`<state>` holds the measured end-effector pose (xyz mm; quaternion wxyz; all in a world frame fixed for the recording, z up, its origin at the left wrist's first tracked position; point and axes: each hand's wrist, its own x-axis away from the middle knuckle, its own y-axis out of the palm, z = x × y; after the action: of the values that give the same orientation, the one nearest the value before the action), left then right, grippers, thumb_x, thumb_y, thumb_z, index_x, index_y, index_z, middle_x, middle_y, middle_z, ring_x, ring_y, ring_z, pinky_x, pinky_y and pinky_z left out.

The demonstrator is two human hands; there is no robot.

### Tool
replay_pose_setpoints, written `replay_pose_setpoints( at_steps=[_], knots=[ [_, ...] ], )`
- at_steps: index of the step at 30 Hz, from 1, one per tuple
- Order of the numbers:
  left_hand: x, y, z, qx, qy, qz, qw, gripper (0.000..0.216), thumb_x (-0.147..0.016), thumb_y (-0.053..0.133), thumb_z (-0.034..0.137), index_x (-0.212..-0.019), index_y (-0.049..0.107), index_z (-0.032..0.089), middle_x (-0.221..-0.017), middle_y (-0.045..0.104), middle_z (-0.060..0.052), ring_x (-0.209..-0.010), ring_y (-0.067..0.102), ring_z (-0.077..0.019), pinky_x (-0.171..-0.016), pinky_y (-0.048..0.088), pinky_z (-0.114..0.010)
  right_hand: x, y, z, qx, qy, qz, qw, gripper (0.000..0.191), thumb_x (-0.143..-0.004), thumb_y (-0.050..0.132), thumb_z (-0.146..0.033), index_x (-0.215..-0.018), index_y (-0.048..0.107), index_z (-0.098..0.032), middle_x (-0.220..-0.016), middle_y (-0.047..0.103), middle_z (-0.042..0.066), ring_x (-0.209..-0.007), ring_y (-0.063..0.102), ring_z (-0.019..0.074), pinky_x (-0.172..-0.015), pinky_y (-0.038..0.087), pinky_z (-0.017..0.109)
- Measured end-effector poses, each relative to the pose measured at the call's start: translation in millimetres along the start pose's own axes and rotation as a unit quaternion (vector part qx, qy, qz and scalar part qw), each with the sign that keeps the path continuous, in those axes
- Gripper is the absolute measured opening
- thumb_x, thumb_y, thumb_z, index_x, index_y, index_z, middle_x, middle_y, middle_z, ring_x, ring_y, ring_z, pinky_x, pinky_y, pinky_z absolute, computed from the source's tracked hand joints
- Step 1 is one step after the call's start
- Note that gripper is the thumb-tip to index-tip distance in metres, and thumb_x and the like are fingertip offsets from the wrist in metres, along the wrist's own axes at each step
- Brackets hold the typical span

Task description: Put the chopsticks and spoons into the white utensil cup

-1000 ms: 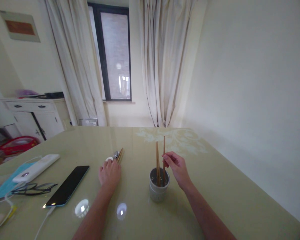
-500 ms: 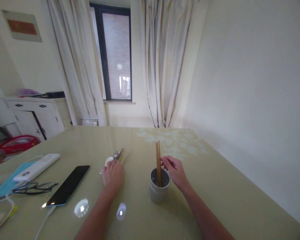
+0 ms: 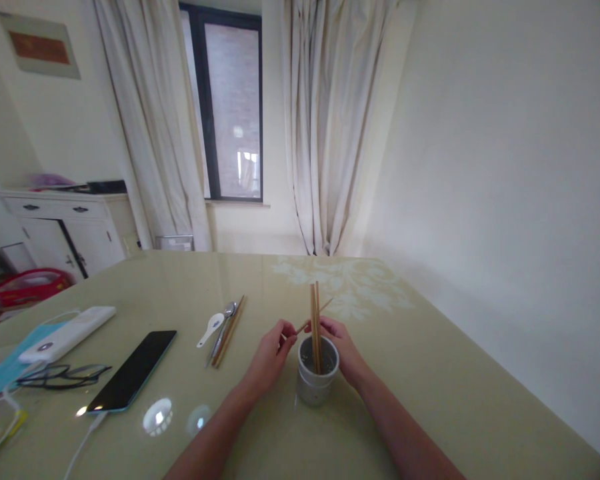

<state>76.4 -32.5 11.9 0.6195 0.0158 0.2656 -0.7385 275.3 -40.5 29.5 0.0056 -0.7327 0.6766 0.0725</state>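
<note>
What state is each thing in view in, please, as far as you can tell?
Held chopstick, tilted
Left hand, closed on its near end
Right hand, grip partly hidden, unclear
Grey cup, upright
Cup's chopsticks, standing nearly upright
Metal spoon, lying
White soup spoon, lying
Tabletop chopsticks, lying together
Smartphone, dark, plugged in
Eyeglasses, lying; folding unclear
Curtains, parted

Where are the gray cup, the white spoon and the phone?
Gray cup (image 3: 316, 388): head view, outer wall.
White spoon (image 3: 213, 327): head view, bowl.
Phone (image 3: 134, 370): head view, middle of screen.
</note>
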Motion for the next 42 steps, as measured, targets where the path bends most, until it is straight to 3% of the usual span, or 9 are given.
replay_pose_setpoints(
  at_steps=[5,10,13,16,19,22,25,29,42],
  knots=[
    [1.9,1.0,2.4,0.014,0.005,-0.027,1.000,0.021,-0.096,0.058,0.041,-0.097,0.066,0.021,-0.094,0.077,-0.006,-0.080,0.067,-0.0198,-0.075,0.052,-0.032,-2.5,2.3,0.9,-0.012,-0.002,0.022,1.000,0.050,-0.077,0.086,-0.065,-0.090,0.078,-0.018,-0.079,0.077,0.004,-0.071,0.069,0.0217,-0.065,0.052,0.031],
    [-4.1,-12.8,-2.0,-0.005,0.019,-0.010,1.000,0.030,-0.103,0.053,0.043,-0.109,0.072,0.022,-0.109,0.080,-0.009,-0.100,0.073,-0.0235,-0.089,0.056,-0.036,-7.8,-10.2,-8.9,0.000,-0.100,0.162,0.982,0.039,-0.084,0.079,-0.059,-0.087,0.070,-0.021,-0.088,0.079,0.007,-0.077,0.072,0.0233,-0.067,0.052,0.032],
    [-8.9,-35.8,-8.7,-0.156,-0.024,0.080,0.984,0.026,-0.103,0.050,0.032,-0.109,0.073,0.021,-0.110,0.080,-0.011,-0.100,0.073,-0.0260,-0.092,0.056,-0.039,-9.1,-34.0,-26.3,-0.003,-0.233,0.330,0.915,0.031,-0.092,0.071,-0.052,-0.090,0.065,-0.022,-0.085,0.076,0.004,-0.073,0.068,0.0193,-0.065,0.049,0.030],
    [-8.4,-60.6,-15.0,-0.377,-0.075,0.123,0.915,0.031,-0.102,0.045,0.019,-0.111,0.074,0.020,-0.117,0.077,-0.014,-0.112,0.069,-0.0307,-0.100,0.052,-0.045,-7.0,-52.7,-44.3,-0.074,-0.323,0.405,0.852,0.027,-0.091,0.074,-0.047,-0.090,0.064,-0.022,-0.077,0.071,-0.001,-0.062,0.062,0.0146,-0.060,0.047,0.027],
    [-3.2,-74.5,-18.5,-0.522,-0.129,0.109,0.836,0.035,-0.102,0.045,0.016,-0.121,0.074,0.020,-0.126,0.074,-0.016,-0.121,0.065,-0.0350,-0.098,0.052,-0.047,-1.3,-50.6,-53.6,-0.124,-0.334,0.377,0.855,0.030,-0.086,0.081,-0.048,-0.090,0.066,-0.021,-0.074,0.071,-0.001,-0.060,0.061,0.0136,-0.057,0.047,0.025],
    [0.5,-77.3,-21.6,-0.568,-0.167,0.085,0.802,0.035,-0.102,0.046,0.017,-0.122,0.073,0.019,-0.125,0.073,-0.018,-0.122,0.065,-0.0350,-0.095,0.053,-0.045,7.9,-30.9,-53.2,-0.073,-0.299,0.294,0.905,0.029,-0.089,0.081,-0.049,-0.092,0.072,-0.021,-0.075,0.074,0.002,-0.062,0.064,0.0162,-0.059,0.051,0.028],
    [0.8,-76.9,-26.1,-0.570,-0.171,0.073,0.800,0.036,-0.103,0.041,0.018,-0.119,0.074,0.018,-0.122,0.074,-0.018,-0.119,0.068,-0.0330,-0.094,0.054,-0.043,16.7,-9.7,-48.2,0.011,-0.245,0.188,0.951,0.027,-0.089,0.082,-0.048,-0.091,0.076,-0.021,-0.075,0.077,0.005,-0.064,0.067,0.0202,-0.066,0.058,0.035],
    [-0.2,-78.0,-32.2,-0.565,-0.178,0.075,0.802,0.036,-0.105,0.040,0.018,-0.116,0.073,0.019,-0.116,0.077,-0.016,-0.114,0.071,-0.0308,-0.092,0.054,-0.040,20.6,4.0,-40.8,0.085,-0.213,0.104,0.968,0.025,-0.089,0.081,-0.046,-0.086,0.077,-0.022,-0.076,0.078,0.006,-0.069,0.071,0.0237,-0.071,0.058,0.038],
    [0.7,-73.1,-29.2,-0.574,-0.173,0.055,0.799,0.032,-0.104,0.047,0.023,-0.114,0.076,0.016,-0.117,0.077,-0.018,-0.116,0.072,-0.0319,-0.097,0.055,-0.044,18.8,8.1,-35.5,0.215,-0.217,0.095,0.947,0.027,-0.090,0.076,-0.044,-0.078,0.081,-0.021,-0.072,0.073,0.004,-0.069,0.060,0.0208,-0.066,0.049,0.032]
  ],
)
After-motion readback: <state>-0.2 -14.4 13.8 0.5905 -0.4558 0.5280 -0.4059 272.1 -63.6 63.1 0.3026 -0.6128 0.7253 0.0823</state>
